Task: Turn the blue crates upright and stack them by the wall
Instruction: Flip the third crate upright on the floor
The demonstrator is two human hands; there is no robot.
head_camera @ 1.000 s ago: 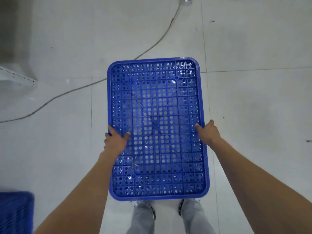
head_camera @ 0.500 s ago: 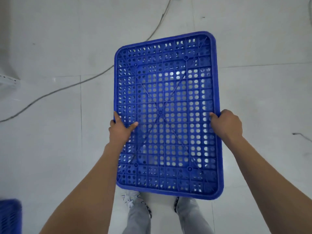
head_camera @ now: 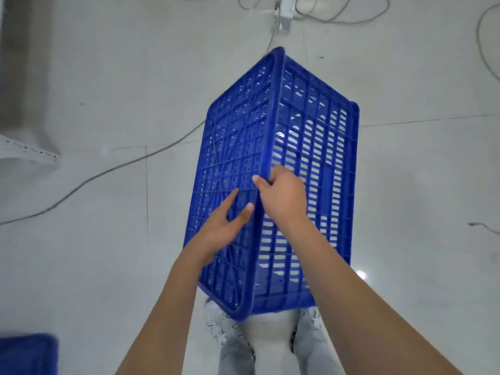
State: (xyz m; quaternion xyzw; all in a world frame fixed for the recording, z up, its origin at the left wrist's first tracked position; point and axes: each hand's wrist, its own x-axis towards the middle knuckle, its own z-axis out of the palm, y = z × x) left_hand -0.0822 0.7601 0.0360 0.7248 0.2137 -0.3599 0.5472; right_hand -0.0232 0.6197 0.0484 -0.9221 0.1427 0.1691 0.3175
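A blue perforated crate (head_camera: 319,163) is tipped onto one long side above the floor, its grid bottom turned to the left and a slatted wall facing up at me. My right hand (head_camera: 281,196) grips the edge where bottom and wall meet, thumb curled over it. My left hand (head_camera: 224,226) lies with straight fingers against the grid bottom just left of that edge. A second blue crate (head_camera: 27,353) shows only as a blurred corner at the bottom left.
Pale tiled floor (head_camera: 419,198) all around. A grey cable (head_camera: 113,169) runs across the floor from the left towards a white power strip (head_camera: 285,6) at the top, with more cables coiled there. A white perforated shelf rail (head_camera: 24,152) juts in at the left. My shoes (head_camera: 219,326) stand below the crate.
The crate has rolled from bottom-up flat to standing on its side. My right hand has shifted to the raised edge; my left hand has let go of the rim and lies flat on the bottom.
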